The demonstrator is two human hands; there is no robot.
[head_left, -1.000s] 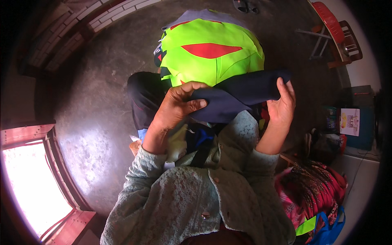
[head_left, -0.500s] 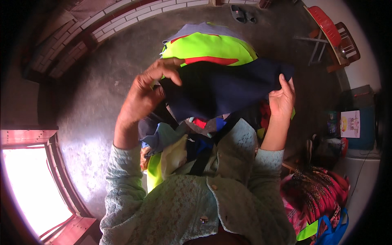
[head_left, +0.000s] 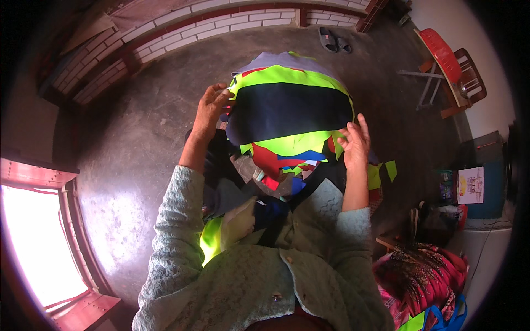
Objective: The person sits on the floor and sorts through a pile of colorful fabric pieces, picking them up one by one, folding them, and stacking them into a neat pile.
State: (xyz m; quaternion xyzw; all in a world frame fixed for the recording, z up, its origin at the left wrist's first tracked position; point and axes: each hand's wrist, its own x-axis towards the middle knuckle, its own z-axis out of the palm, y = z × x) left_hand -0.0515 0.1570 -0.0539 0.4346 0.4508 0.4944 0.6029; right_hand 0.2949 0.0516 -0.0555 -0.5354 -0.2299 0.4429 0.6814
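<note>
A dark navy cloth piece point(head_left: 290, 110) is laid out flat, broad side across, over the top of a yellow-green cloth stack point(head_left: 295, 145), and bright fabric is left showing above and below it. The left hand point(head_left: 215, 105) is held at the upper left edge of the stack with its fingers bent; whether an edge is pinched there cannot be told. The right hand point(head_left: 356, 143) is placed at the lower right corner of the navy piece, its fingers spread apart and nothing seen gripped; whether the cloth is touched by the fingertips cannot be made out. At the far side of the stack a lilac-grey cloth point(head_left: 269, 60) is exposed. Below the near edge, a red cloth point(head_left: 265, 160) and a blue scrap point(head_left: 298, 186) are seen. Farther off, a pair of dark slippers point(head_left: 328, 40) is set on the floor point(head_left: 143, 121), near a white brick wall point(head_left: 237, 22)
</note>
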